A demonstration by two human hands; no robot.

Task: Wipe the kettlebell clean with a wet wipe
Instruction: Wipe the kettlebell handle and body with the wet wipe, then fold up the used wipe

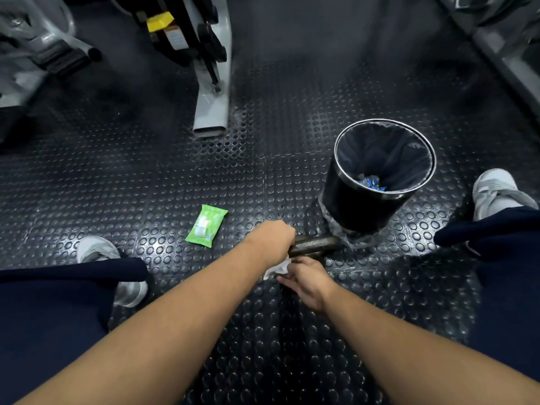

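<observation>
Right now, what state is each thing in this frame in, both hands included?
left hand: grips the kettlebell by its handle.
right hand: holds the wet wipe against the kettlebell.
kettlebell: handle showing, body hidden under the hands.
wet wipe: crumpled, pinched in the right hand.
wipe pack: lying on the floor, flap apparently closed.
bin: upright, open, lined, blue litter inside.

Dim gym light, overhead glare on studded floor [163, 182], blurred, bent edges, dark corners
</observation>
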